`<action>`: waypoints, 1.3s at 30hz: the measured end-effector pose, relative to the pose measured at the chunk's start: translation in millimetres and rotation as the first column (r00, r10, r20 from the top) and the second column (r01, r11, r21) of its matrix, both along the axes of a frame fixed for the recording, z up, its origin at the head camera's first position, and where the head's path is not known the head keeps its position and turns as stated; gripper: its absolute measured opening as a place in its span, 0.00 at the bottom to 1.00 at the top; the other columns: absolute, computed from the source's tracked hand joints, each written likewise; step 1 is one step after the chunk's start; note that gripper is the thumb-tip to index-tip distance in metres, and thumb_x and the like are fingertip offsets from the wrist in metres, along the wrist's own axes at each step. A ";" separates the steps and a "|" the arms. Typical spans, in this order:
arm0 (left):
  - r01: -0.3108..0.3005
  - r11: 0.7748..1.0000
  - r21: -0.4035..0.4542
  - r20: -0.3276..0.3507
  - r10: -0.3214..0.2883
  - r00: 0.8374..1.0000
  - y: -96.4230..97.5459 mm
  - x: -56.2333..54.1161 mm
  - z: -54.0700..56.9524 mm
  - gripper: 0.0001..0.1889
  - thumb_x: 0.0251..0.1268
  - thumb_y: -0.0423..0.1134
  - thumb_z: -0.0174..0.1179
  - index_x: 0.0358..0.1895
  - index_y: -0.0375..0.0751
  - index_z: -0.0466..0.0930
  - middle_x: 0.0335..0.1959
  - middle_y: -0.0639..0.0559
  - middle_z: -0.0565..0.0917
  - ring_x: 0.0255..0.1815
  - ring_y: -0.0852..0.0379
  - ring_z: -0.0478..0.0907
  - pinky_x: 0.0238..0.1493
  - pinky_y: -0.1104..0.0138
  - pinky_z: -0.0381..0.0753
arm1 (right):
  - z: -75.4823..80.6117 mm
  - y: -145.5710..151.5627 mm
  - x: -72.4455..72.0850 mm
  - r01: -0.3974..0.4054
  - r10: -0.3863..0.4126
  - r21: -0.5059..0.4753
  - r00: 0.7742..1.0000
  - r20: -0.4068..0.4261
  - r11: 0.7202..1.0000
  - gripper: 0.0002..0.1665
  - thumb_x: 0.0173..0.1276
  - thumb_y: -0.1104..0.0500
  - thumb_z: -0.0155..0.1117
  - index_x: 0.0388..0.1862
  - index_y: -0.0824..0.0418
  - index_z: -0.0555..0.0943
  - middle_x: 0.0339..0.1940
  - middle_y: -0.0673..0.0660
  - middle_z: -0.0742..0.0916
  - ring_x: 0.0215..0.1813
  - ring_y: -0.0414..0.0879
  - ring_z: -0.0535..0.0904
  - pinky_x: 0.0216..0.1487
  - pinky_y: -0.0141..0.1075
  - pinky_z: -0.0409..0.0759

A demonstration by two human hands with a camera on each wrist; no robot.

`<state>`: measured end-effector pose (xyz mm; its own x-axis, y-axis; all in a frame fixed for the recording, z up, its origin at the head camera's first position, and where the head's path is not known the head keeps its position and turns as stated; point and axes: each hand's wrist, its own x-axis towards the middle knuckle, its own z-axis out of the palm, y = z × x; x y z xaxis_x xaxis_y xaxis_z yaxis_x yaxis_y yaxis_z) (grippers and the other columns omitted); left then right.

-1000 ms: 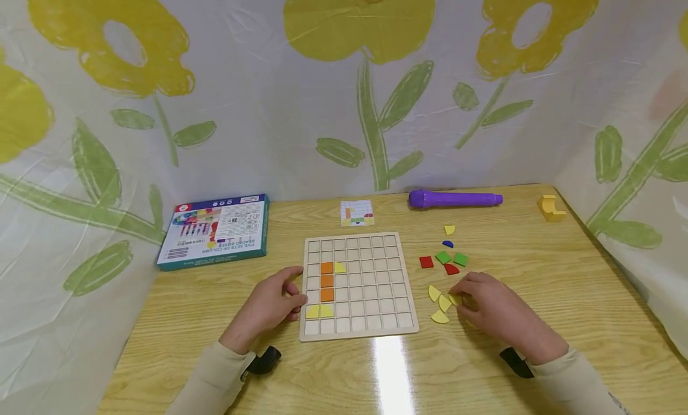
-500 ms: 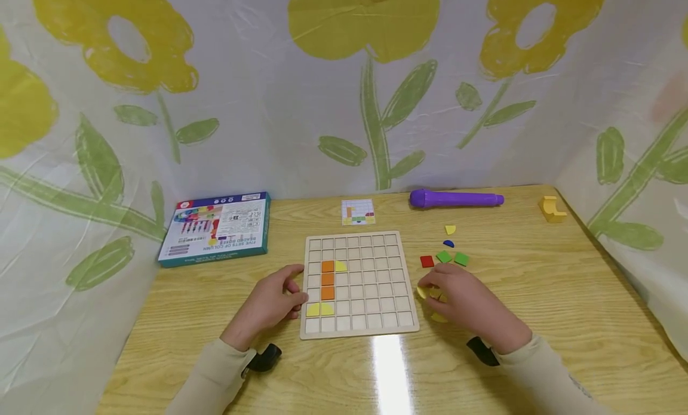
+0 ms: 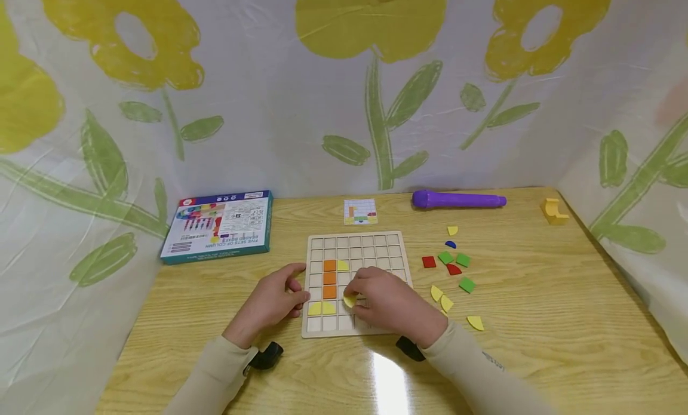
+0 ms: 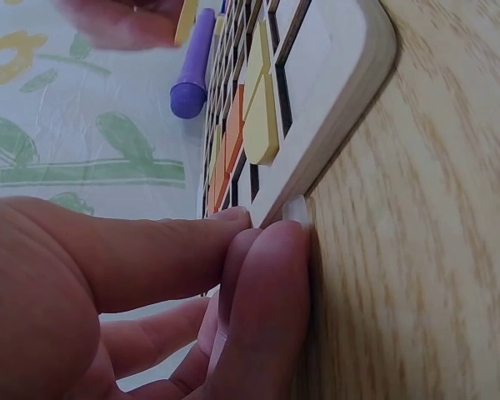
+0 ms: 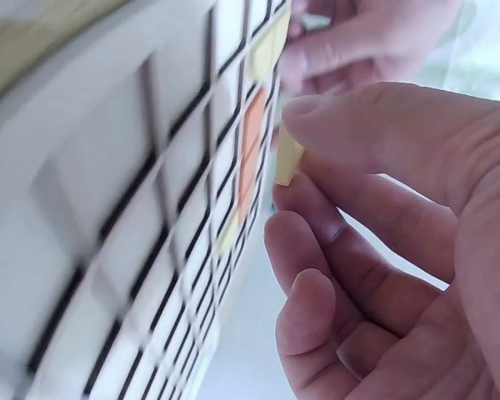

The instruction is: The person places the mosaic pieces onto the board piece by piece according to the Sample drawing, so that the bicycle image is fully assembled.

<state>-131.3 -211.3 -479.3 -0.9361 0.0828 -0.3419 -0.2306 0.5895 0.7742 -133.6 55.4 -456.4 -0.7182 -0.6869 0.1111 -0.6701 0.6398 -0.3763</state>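
A wooden grid board lies mid-table. In its cells sit several orange square tiles in a column and yellow quarter-circle tiles, one beside the top orange square and two side by side lower left. My right hand is over the board, pinching another yellow quarter-circle tile between thumb and fingers, just above the cells. At the board's left edge, my left hand holds the rim between thumb and index finger. The right hand hides the board's lower middle and right cells.
Right of the board lie loose tiles: yellow quarter-circles, green squares, a red square, a red quarter-circle and a blue piece. Behind are a pattern card, purple microphone, yellow holder and box.
My right hand has moved left from the loose tiles to above the board, carrying a yellow quarter-circle tile. The left hand has stayed at the board's edge.
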 end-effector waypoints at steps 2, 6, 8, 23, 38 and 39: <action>0.003 1.000 -0.001 -0.001 -0.003 1.000 0.3 -0.7 -0.1 0.34 0.75 0.35 0.69 0.80 0.47 0.70 0.45 0.46 0.81 0.30 0.54 0.81 0.33 0.65 0.85 | -1.3 -11.2 0.4 -0.022 0.022 -0.002 1.000 0.002 1.000 0.11 0.67 0.59 0.79 0.48 0.56 0.93 0.44 0.48 0.89 0.49 0.43 0.84 0.55 0.37 0.86; 0.012 1.000 -0.011 -0.010 -0.013 1.000 -0.6 -0.9 -0.5 0.34 0.74 0.35 0.69 0.80 0.46 0.70 0.44 0.46 0.82 0.29 0.55 0.81 0.33 0.66 0.84 | -4.4 -30.6 2.7 -0.059 0.059 0.001 0.998 0.005 0.998 0.11 0.66 0.62 0.77 0.47 0.55 0.93 0.43 0.48 0.89 0.47 0.41 0.84 0.52 0.33 0.85; 0.012 1.000 -0.018 -0.015 -0.012 1.000 -1.3 -0.7 -0.1 0.33 0.74 0.35 0.69 0.80 0.46 0.70 0.44 0.46 0.82 0.28 0.55 0.81 0.32 0.66 0.84 | -5.8 -38.6 4.6 -0.074 0.074 0.005 0.997 0.004 0.997 0.11 0.65 0.63 0.76 0.46 0.55 0.93 0.42 0.48 0.88 0.46 0.40 0.83 0.51 0.31 0.84; -0.003 1.000 -0.013 -0.008 0.003 1.000 -1.9 1.2 1.4 0.33 0.74 0.34 0.69 0.79 0.45 0.71 0.42 0.46 0.80 0.27 0.54 0.81 0.32 0.66 0.84 | -15.2 -65.3 15.4 -0.100 0.101 0.045 0.994 -0.028 0.994 0.10 0.62 0.64 0.73 0.39 0.51 0.92 0.32 0.44 0.81 0.36 0.36 0.73 0.36 0.25 0.70; 0.001 1.000 -0.009 -0.011 -0.001 1.000 -1.3 0.3 0.9 0.33 0.75 0.35 0.69 0.80 0.46 0.71 0.43 0.45 0.81 0.29 0.54 0.82 0.33 0.66 0.85 | -15.5 -66.1 16.5 -0.107 0.114 0.084 0.990 -0.088 0.991 0.08 0.61 0.62 0.76 0.36 0.50 0.91 0.31 0.45 0.81 0.35 0.36 0.73 0.37 0.27 0.74; 0.001 1.000 -0.010 -0.011 -0.001 1.000 -1.3 0.0 0.9 0.33 0.75 0.35 0.69 0.80 0.46 0.71 0.43 0.46 0.81 0.29 0.54 0.82 0.33 0.66 0.85 | -15.5 -66.1 16.4 -0.104 0.112 0.086 0.990 -0.086 0.991 0.08 0.61 0.62 0.76 0.36 0.50 0.91 0.32 0.44 0.81 0.35 0.36 0.74 0.37 0.27 0.74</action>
<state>-131.3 -212.6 -478.4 -0.9398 0.0805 -0.3321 -0.2212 0.5977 0.7706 -117.2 -10.7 -472.0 -0.6290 -0.7692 0.1127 -0.7657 0.5879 -0.2609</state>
